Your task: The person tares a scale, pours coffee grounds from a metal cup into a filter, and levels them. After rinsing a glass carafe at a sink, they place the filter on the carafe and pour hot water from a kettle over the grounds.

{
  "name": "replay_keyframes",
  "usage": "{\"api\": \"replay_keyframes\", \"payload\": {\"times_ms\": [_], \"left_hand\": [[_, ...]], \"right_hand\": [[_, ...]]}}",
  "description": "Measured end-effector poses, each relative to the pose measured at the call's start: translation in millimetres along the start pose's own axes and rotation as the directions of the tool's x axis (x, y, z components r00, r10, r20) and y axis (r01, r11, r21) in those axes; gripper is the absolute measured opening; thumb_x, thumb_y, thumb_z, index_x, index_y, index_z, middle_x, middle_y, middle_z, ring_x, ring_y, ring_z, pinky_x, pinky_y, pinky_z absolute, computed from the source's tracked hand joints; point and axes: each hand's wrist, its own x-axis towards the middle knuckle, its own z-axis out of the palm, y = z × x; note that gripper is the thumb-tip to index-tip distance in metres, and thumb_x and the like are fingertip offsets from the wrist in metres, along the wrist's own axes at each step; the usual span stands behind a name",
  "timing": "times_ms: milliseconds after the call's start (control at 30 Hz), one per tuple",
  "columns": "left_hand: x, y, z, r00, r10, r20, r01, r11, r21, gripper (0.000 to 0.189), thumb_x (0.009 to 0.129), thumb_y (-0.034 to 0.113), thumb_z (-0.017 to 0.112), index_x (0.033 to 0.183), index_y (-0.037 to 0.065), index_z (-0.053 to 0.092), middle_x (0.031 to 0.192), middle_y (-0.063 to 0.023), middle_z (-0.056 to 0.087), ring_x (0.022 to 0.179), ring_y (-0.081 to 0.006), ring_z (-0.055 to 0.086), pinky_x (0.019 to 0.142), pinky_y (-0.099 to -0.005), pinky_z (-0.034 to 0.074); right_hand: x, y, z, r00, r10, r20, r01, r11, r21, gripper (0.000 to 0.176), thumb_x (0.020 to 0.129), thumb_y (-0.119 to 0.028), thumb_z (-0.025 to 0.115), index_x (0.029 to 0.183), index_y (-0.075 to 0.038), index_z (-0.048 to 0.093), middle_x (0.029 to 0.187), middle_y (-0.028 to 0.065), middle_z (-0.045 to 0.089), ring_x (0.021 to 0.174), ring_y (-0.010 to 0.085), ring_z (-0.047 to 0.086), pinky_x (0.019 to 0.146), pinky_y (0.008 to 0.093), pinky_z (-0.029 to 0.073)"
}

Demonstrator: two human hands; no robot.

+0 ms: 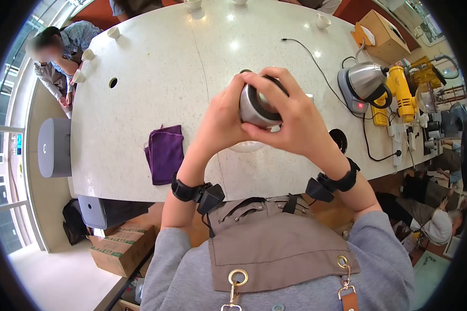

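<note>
Above the white table (140, 103), a silver metal cylinder with a black upper part (258, 110) is held between both hands. My left hand (220, 114) wraps round its left side, fingers closed. From the right, my right hand (293, 111) grips it, with fingers curled over the top and the thumb along the near edge. The fingers hide much of the cylinder, so its exact kind cannot be made out. Just below it on the table, the rim of a clear round vessel (246, 147) shows partly. A folded purple cloth (166, 154) lies to the left of my left forearm.
At the right stand a steel gooseneck kettle (366, 82) on its base, a yellow appliance (401, 93) and a wooden box (383, 36). A black cable (316, 59) crosses the table. A round black object (338, 140) lies near my right wrist. Several white cups line the far edge; people sit beyond.
</note>
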Motion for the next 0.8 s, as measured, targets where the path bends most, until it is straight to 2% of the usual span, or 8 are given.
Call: {"api": "replay_keyframes", "payload": {"times_ms": [200,233,333,400,533,667,700,800], "left_hand": [[-2.5,1.0,-16.3,0.999,0.035,0.031,-0.03,0.987,-0.155,0.078,0.061,0.02,0.086,0.127,0.005,0.05,0.118,-0.0149,0.063,0.107,-0.0261,0.064,0.088,-0.0404,0.053],[-6.4,-3.4,-19.4,0.999,0.027,-0.02,-0.032,0.961,-0.276,0.077,0.063,0.026,0.087,0.127,0.005,0.051,0.12,-0.0142,0.063,0.109,-0.0259,0.063,0.09,-0.0418,0.052],[-24.4,-21.4,-25.7,0.988,0.06,-0.141,-0.11,0.92,-0.377,0.078,0.081,0.06,0.068,0.129,0.001,0.052,0.124,-0.0199,0.061,0.112,-0.028,0.062,0.095,-0.0416,0.05],[-38.6,-25.4,-32.9,0.978,-0.093,-0.186,-0.024,0.837,-0.546,0.074,0.088,0.064,0.054,0.128,0.001,0.053,0.124,-0.0199,0.061,0.112,-0.0287,0.061,0.094,-0.0434,0.049],[-56.9,-21.4,-32.3,0.961,-0.046,-0.271,-0.043,0.949,-0.311,0.07,0.089,0.059,0.051,0.125,-0.001,0.053,0.12,-0.0199,0.061,0.113,-0.0285,0.06,0.094,-0.0445,0.049],[-57.9,-4.4,-25.7,0.937,0.144,-0.319,-0.207,0.963,-0.172,0.054,0.074,0.017,0.074,0.122,-0.002,0.055,0.118,-0.0156,0.06,0.112,-0.026,0.059,0.091,-0.0395,0.05],[-56.8,-1.8,-26.6,0.941,0.187,-0.283,-0.232,0.963,-0.135,0.06,0.065,0.009,0.081,0.119,0.0,0.057,0.119,-0.0155,0.06,0.112,-0.0266,0.059,0.091,-0.0383,0.051],[-46.1,10.9,-15.5,0.921,0.326,-0.214,-0.347,0.935,-0.067,0.067,0.061,0.013,0.086,0.12,0.001,0.058,0.121,-0.0155,0.06,0.112,-0.028,0.059,0.091,-0.0386,0.051]], "right_hand": [[-0.1,17.3,4.2,0.957,-0.043,-0.287,0.075,0.992,0.101,0.056,0.076,-0.027,0.076,0.126,-0.006,0.058,0.099,0.0113,0.06,0.086,0.0218,0.064,0.071,0.0293,0.054],[-2.6,17.7,5.7,0.929,0.236,-0.284,-0.106,0.908,0.406,0.054,0.08,-0.03,0.074,0.126,-0.006,0.058,0.095,0.0091,0.061,0.083,0.0208,0.064,0.068,0.0273,0.053],[-10.8,28.6,3.2,0.776,0.628,-0.061,-0.344,0.501,0.794,0.049,0.089,-0.045,0.062,0.12,-0.007,0.06,0.09,0.0052,0.064,0.074,0.0185,0.064,0.059,0.0234,0.05],[-17.1,45.8,1.5,0.64,0.637,0.429,-0.37,-0.233,0.899,0.049,0.09,-0.051,0.056,0.113,-0.008,0.061,0.092,0.0072,0.065,0.072,0.0194,0.064,0.051,0.0224,0.048],[-25.4,47.6,-0.8,0.656,0.385,0.649,-0.402,-0.55,0.732,0.047,0.095,-0.051,0.049,0.109,-0.008,0.06,0.092,0.0088,0.066,0.068,0.0231,0.064,0.044,0.0217,0.046],[-23.9,35.7,-6.0,0.779,0.176,0.601,-0.421,-0.565,0.71,0.057,0.096,-0.051,0.047,0.119,0.0,0.056,0.112,0.0135,0.065,0.094,0.0245,0.069,0.073,0.0292,0.061],[-20.3,23.3,-6.8,0.675,0.406,0.616,-0.442,-0.447,0.778,0.079,0.095,-0.06,0.037,0.137,0.007,0.04,0.104,0.0231,0.06,0.078,0.0225,0.066,0.063,0.0251,0.058],[-26.1,25.3,-4.3,0.772,0.244,0.587,-0.464,-0.414,0.783,0.062,0.093,-0.051,0.051,0.124,0.003,0.052,0.121,0.0153,0.062,0.105,0.0224,0.066,0.092,0.0361,0.056]]}}
